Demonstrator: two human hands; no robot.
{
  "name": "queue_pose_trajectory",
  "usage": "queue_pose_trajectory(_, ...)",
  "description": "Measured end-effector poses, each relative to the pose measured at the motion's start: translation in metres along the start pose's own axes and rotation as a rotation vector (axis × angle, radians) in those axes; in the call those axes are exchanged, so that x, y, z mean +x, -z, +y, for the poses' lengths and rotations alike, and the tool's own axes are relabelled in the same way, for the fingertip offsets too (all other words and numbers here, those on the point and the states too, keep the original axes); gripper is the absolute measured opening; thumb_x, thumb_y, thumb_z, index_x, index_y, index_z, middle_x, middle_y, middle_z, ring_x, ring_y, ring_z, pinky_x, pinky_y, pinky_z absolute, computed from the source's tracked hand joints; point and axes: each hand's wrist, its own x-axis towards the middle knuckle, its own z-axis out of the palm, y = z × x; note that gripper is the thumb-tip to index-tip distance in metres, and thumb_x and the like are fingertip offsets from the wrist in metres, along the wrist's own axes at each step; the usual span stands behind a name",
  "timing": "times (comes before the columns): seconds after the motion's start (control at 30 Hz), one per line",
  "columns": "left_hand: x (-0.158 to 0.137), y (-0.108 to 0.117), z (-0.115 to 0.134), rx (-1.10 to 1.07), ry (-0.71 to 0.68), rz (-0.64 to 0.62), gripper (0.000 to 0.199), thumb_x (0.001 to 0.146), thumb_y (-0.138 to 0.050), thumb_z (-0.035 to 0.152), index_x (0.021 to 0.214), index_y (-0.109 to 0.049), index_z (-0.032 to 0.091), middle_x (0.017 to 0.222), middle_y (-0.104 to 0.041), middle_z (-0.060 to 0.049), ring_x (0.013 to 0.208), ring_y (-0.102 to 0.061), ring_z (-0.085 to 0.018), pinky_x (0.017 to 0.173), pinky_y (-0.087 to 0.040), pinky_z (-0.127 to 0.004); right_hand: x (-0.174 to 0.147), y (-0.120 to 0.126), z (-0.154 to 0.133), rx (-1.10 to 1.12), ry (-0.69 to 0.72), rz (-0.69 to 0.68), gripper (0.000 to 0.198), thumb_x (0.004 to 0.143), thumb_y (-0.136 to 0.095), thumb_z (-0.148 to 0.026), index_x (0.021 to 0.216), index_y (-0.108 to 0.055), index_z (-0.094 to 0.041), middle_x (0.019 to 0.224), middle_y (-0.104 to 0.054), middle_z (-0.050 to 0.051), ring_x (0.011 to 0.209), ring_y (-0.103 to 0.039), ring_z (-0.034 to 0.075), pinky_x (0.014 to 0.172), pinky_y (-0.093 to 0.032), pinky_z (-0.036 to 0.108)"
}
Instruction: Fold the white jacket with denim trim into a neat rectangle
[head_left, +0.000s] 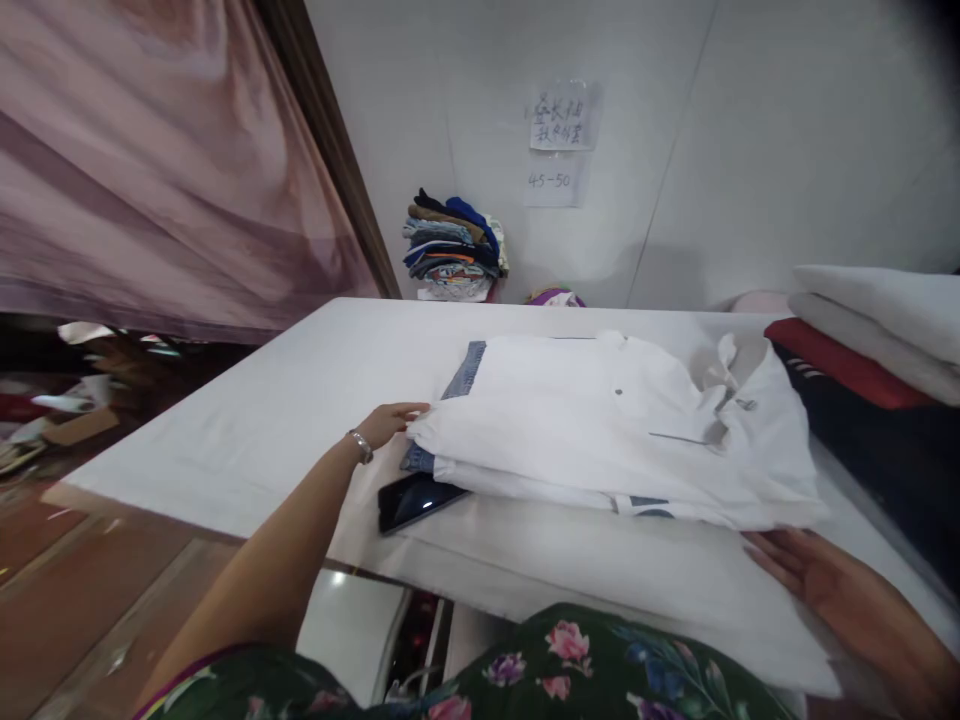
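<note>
A white long-sleeved top (540, 400) lies spread on the table on other clothes, its crumpled neck end to the right. My left hand (386, 425), with a silver bracelet at the wrist, pinches the gathered cuff at the left end. At the near right edge, my right hand (814, 565) rests with fingers stretched out, their tips at or just under the fabric. Blue denim (465, 370) sticks out from beneath the top's left end. Close to my left hand lies a black phone (412, 503), partly covered by the clothes.
The white table (285, 400) reaches back towards the wall. Folded clothes (877, 300) are piled at the right, with dark garments (885, 470) below. Another clothes stack (454, 245) stands by the wall. A pink curtain (172, 170) hangs at the left.
</note>
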Motion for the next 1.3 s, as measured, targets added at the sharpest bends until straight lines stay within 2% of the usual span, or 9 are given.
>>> queue_pose_trajectory(0.1, -0.008, -0.003, 0.003, -0.129, 0.174, 0.131, 0.049, 0.075, -0.054, 0.046, 0.114, -0.062, 0.017, 0.123, -0.064, -0.011, 0.102, -0.064, -0.022, 0.083, -0.053, -0.033, -0.019, -0.007, 0.001, 0.039, -0.222, 0.010, 0.037, 0.045, -0.069, -0.062, 0.077, -0.068, -0.041, 0.106, -0.069, 0.012, 0.104, -0.062, 0.036, 0.094, -0.053, 0.042)
queue_pose_trajectory(0.17, -0.008, -0.011, 0.009, -0.066, 0.268, 0.169, 0.055, 0.079, -0.049, 0.056, 0.114, -0.061, 0.015, 0.123, -0.063, -0.013, 0.100, -0.065, -0.023, 0.078, -0.054, -0.033, -0.030, -0.022, -0.010, -0.071, -0.196, 0.010, 0.041, 0.041, -0.072, -0.062, 0.077, -0.070, -0.043, 0.097, -0.071, 0.012, 0.096, -0.065, 0.037, 0.094, -0.052, 0.046)
queue_pose_trajectory(0.37, 0.001, -0.043, 0.027, 0.279, 0.286, 0.182, 0.066, 0.068, -0.068, 0.050, 0.123, -0.056, 0.015, 0.131, -0.057, -0.015, 0.119, -0.055, -0.030, 0.092, -0.047, -0.035, -0.024, -0.082, -0.075, -0.407, 0.495, -0.032, 0.045, 0.071, -0.061, -0.060, 0.107, -0.066, -0.035, 0.120, -0.065, 0.005, 0.116, -0.056, 0.033, 0.106, -0.038, 0.050)
queue_pose_trajectory(0.5, -0.002, -0.053, 0.023, 0.462, 0.223, 0.198, 0.080, 0.070, -0.068, 0.044, 0.137, -0.041, 0.011, 0.136, -0.051, -0.018, 0.124, -0.051, -0.027, 0.100, -0.041, -0.032, 0.037, -0.095, -0.063, -0.906, 0.863, -0.047, 0.057, 0.083, -0.045, -0.058, 0.130, -0.053, -0.027, 0.141, -0.048, 0.007, 0.137, -0.032, 0.032, 0.110, -0.028, 0.053)
queue_pose_trajectory(0.7, -0.013, -0.055, 0.028, 0.641, 0.172, 0.206, 0.083, 0.075, -0.064, 0.049, 0.142, -0.034, 0.009, 0.143, -0.042, -0.020, 0.130, -0.043, -0.030, 0.104, -0.037, -0.037, 0.103, -0.082, -0.001, -1.324, 0.937, 0.000, 0.059, 0.089, -0.033, -0.056, 0.136, -0.047, -0.023, 0.147, -0.041, 0.009, 0.137, -0.032, 0.032, 0.107, -0.029, 0.056)
queue_pose_trajectory(0.83, -0.017, -0.072, 0.058, 0.802, -0.103, 0.292, 0.068, 0.084, -0.054, 0.045, 0.143, -0.035, 0.015, 0.152, -0.028, -0.015, 0.140, -0.026, -0.028, 0.111, -0.026, -0.041, 0.098, -0.080, -0.004, -1.338, 0.939, 0.013, 0.059, 0.090, -0.033, -0.057, 0.138, -0.046, -0.025, 0.149, -0.037, 0.009, 0.138, -0.029, 0.030, 0.107, -0.030, 0.054)
queue_pose_trajectory(0.93, -0.016, -0.098, 0.071, 0.868, -0.309, 0.220, 0.063, 0.088, -0.045, 0.052, 0.142, -0.037, 0.019, 0.155, -0.023, -0.011, 0.142, -0.018, -0.028, 0.114, -0.016, -0.048, 0.092, -0.074, -0.010, -1.366, 0.972, 0.088, 0.058, 0.090, -0.035, -0.057, 0.137, -0.048, -0.024, 0.152, -0.031, 0.009, 0.140, -0.023, 0.031, 0.110, -0.024, 0.055)
queue_pose_trajectory(1.1, -0.006, -0.129, 0.055, 0.937, -0.208, -0.042, 0.067, 0.087, -0.041, 0.058, 0.144, -0.036, 0.022, 0.155, -0.023, -0.010, 0.143, -0.017, -0.029, 0.113, -0.010, -0.055, 0.091, -0.054, 0.000, -1.372, 0.955, 0.179, 0.057, 0.091, -0.035, -0.055, 0.136, -0.049, -0.023, 0.146, -0.041, 0.010, 0.137, -0.031, 0.031, 0.110, -0.023, 0.057)
queue_pose_trajectory(1.3, 0.003, -0.122, 0.054, 0.910, -0.162, -0.096, 0.067, 0.087, -0.040, 0.057, 0.144, -0.036, 0.021, 0.155, -0.021, -0.010, 0.143, -0.016, -0.028, 0.112, -0.011, -0.055, 0.085, -0.050, -0.003, -1.284, 0.837, 0.102, 0.057, 0.090, -0.038, -0.056, 0.135, -0.051, -0.024, 0.147, -0.039, 0.009, 0.138, -0.028, 0.032, 0.110, -0.023, 0.057)
